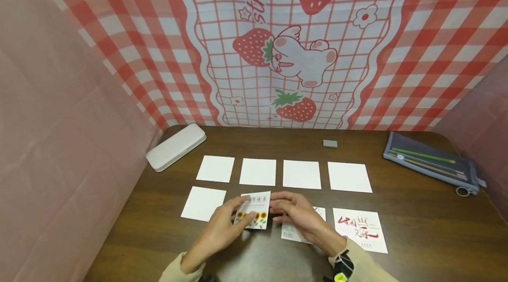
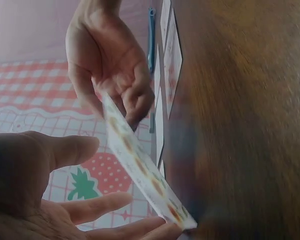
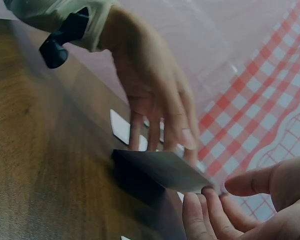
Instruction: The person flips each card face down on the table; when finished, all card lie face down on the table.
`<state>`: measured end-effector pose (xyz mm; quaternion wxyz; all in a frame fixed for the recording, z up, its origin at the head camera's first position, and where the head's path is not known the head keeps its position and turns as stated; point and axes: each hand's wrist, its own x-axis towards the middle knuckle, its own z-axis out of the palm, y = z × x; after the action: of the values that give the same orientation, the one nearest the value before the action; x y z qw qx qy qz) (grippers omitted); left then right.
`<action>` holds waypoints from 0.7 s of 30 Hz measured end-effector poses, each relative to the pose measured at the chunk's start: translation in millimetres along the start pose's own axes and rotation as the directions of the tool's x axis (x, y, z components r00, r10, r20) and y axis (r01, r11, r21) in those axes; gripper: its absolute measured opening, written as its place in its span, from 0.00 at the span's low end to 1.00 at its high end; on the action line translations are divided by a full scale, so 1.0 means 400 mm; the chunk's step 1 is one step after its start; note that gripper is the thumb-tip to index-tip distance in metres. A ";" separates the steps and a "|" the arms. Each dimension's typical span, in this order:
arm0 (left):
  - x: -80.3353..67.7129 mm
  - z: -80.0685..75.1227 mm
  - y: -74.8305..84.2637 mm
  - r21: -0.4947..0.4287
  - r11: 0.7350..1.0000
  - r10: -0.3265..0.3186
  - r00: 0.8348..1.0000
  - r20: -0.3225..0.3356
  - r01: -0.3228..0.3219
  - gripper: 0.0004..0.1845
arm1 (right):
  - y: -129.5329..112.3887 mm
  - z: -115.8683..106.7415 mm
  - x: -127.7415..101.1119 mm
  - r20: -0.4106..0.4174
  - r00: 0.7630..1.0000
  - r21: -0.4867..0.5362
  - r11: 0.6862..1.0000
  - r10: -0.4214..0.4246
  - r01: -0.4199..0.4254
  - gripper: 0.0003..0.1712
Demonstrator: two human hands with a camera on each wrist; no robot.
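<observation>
A white greeting card [image 1: 259, 207] with printed characters and a row of sunflowers is held tilted above the table between both hands. My right hand [image 1: 301, 215] pinches its right edge between thumb and fingers; the right wrist view shows the card's shaded plain back [image 3: 165, 165]. At the opposite side, my left hand [image 1: 226, 225] has fairly straight fingers [image 2: 102, 204] reaching the card's edge from behind, while its thumb stands off the surface. Below my right hand, a patterned card [image 1: 293, 232] lies partly hidden. Right of it lies a card with red lettering [image 1: 359, 229].
Several blank white cards lie in a back row, one of them a white card [image 1: 258, 172]; another blank card [image 1: 203, 204] lies left of my left hand. Behind them are a white case [image 1: 176, 147], a small grey block [image 1: 330, 143] and a blue pencil pouch [image 1: 432, 163].
</observation>
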<state>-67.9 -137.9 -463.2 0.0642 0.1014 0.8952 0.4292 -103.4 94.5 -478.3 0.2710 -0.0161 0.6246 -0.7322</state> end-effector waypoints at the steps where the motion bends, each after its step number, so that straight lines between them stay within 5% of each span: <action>1: -0.001 0.001 0.002 0.002 1.000 0.002 1.000 0.008 -0.002 0.28 | 0.005 0.004 0.004 0.004 1.000 -0.003 1.000 -0.005 0.005 0.26; 9: 0.000 0.010 0.006 -0.017 1.000 0.001 0.998 0.057 0.000 0.31 | 0.023 0.029 0.014 0.051 0.999 -0.026 1.000 0.009 -0.007 0.28; 21: 0.007 -0.002 0.016 -0.258 0.966 0.019 1.000 -0.005 -0.019 0.25 | 0.029 0.058 0.032 0.052 0.997 -0.029 0.998 0.061 -0.060 0.42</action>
<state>-70.0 -133.9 -457.8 0.0715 0.1002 0.8309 0.5425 -101.6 67.2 -487.9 0.3091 -0.0202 0.6276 -0.7143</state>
